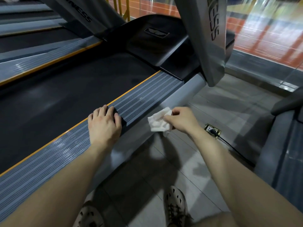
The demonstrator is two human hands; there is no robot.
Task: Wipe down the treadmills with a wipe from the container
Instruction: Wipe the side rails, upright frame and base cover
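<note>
Perforated shoes on tiled floor. Left hand: flat, fingers relaxed, resting on the treadmill's ribbed side rail, holding nothing. Right hand: fingers and thumb pinching a crumpled white wipe, which juts leftward from the fingertips against the grey frame edge below the rail. Beyond: floor socket, black belt, motor hood.

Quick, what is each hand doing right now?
Left hand: open, fingers resting flat on the ribbed side rail.
Right hand: holds the white wipe against the rail's outer edge.
</note>
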